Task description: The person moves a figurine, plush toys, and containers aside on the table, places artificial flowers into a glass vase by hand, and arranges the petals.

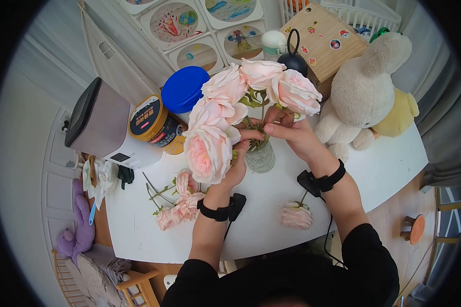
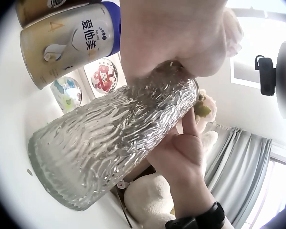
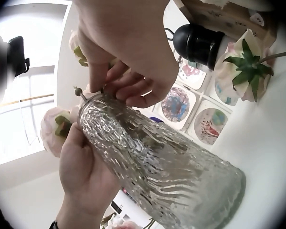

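A clear textured glass vase [image 1: 261, 160] stands on the white table and holds a bunch of large pale pink roses [image 1: 209, 152]. My left hand [image 1: 236, 172] is at the vase's mouth, its fingers curled about the rose stems [image 1: 256, 141], with blooms hanging over its back. Opposite it, my right hand [image 1: 296, 137] pinches a rose stem just above the rim, under the right-hand bloom [image 1: 295, 92]. In the right wrist view a cut stem end [image 3: 78, 90] pokes out beside the glass rim. Both hands' fingertips are partly hidden by petals and leaves.
Several loose roses [image 1: 181, 203] lie at the table's front left; a single rose [image 1: 296, 216] lies at front right. Behind stand a lidded bin [image 1: 100, 120], a yellow tub [image 1: 161, 128], a blue-lidded can [image 1: 184, 89] and a black bottle [image 1: 293, 62]. A plush rabbit [image 1: 361, 94] sits right.
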Action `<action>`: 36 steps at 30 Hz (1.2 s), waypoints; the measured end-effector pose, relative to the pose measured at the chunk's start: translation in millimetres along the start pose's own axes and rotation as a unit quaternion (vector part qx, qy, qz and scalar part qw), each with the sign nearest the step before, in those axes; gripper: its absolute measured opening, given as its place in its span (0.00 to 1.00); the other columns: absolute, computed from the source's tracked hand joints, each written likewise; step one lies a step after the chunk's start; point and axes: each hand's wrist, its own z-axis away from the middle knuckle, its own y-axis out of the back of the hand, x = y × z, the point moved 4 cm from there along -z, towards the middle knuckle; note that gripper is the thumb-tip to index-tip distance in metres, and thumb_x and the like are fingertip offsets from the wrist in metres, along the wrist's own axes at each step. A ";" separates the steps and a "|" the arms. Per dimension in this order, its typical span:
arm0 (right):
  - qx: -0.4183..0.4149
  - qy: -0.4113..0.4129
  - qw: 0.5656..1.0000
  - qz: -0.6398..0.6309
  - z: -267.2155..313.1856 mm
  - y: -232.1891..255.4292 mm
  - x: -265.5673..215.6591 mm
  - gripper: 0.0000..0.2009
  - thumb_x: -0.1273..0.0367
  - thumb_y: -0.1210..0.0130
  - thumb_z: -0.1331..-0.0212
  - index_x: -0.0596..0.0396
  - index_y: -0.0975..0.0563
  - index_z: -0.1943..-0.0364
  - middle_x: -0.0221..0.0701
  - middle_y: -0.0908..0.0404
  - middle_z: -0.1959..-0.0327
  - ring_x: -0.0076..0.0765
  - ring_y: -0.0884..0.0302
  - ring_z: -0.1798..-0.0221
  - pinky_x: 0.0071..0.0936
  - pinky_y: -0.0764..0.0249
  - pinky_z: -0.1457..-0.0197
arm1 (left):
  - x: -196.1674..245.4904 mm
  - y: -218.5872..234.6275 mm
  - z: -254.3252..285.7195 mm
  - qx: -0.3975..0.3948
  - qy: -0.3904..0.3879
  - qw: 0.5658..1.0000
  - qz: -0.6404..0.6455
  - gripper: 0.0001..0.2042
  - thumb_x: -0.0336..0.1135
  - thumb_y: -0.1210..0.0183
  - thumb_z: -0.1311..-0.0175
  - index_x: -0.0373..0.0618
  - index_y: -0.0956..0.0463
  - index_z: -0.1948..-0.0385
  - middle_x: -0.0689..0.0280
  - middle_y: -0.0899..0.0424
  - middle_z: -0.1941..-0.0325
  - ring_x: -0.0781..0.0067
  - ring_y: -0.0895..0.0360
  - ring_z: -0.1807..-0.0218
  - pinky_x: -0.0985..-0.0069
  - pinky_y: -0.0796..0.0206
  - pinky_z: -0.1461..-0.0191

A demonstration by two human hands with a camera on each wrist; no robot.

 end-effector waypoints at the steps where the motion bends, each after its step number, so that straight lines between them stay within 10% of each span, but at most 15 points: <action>1: -0.005 -0.008 1.000 0.000 -0.2 -0.2 -0.7 0.11 0.72 0.35 0.44 0.51 0.25 0.59 0.22 0.23 0.64 0.21 0.26 0.58 0.25 0.31 0.53 | 1.9 0.0 -0.3 0.007 0.000 1.000 -0.026 0.12 0.22 0.53 0.32 0.43 0.18 0.60 0.61 0.20 0.50 0.65 0.25 0.47 0.70 0.35 0.40; 12: 0.016 0.005 0.972 0.236 17.2 6.6 -44.7 0.16 0.75 0.34 0.46 0.56 0.23 0.53 0.26 0.20 0.61 0.22 0.22 0.59 0.22 0.27 0.55 | 9.9 -0.3 -1.7 -0.013 -0.059 0.994 -0.094 0.14 0.20 0.51 0.36 0.45 0.17 0.57 0.63 0.21 0.50 0.63 0.27 0.44 0.68 0.37 0.37; 19: -0.158 -0.093 0.818 0.546 86.7 3.7 -96.1 0.15 0.80 0.39 0.52 0.56 0.21 0.57 0.29 0.18 0.60 0.32 0.20 0.60 0.26 0.27 0.58 | 2.3 -1.4 -5.8 -0.034 -0.065 0.995 -0.063 0.14 0.25 0.53 0.30 0.46 0.18 0.54 0.63 0.21 0.49 0.64 0.28 0.43 0.69 0.41 0.35; 28: -0.311 -0.149 0.677 0.650 128.4 2.0 -6.3 0.09 0.78 0.44 0.54 0.54 0.19 0.67 0.35 0.23 0.68 0.47 0.23 0.58 0.37 0.28 0.59 | 2.0 -1.6 -2.2 -0.034 -0.062 0.995 -0.074 0.16 0.25 0.56 0.32 0.46 0.20 0.50 0.64 0.23 0.47 0.66 0.30 0.43 0.72 0.41 0.36; 32: -0.220 -0.040 0.815 0.534 107.3 -8.4 -52.5 0.01 0.74 0.43 0.52 0.55 0.24 0.76 0.34 0.24 0.70 0.43 0.23 0.64 0.30 0.27 0.61 | 6.7 1.0 -3.7 -0.028 -0.065 0.995 -0.075 0.16 0.24 0.56 0.32 0.43 0.19 0.51 0.63 0.23 0.44 0.66 0.29 0.41 0.70 0.39 0.34; 36: 0.074 0.192 0.925 0.319 105.3 -22.3 -111.0 0.04 0.79 0.44 0.41 0.56 0.24 0.65 0.37 0.22 0.64 0.34 0.21 0.66 0.29 0.22 0.58 | 9.3 0.7 -2.0 -0.031 -0.028 0.998 -0.056 0.15 0.25 0.55 0.31 0.42 0.19 0.51 0.62 0.23 0.42 0.66 0.29 0.39 0.67 0.38 0.33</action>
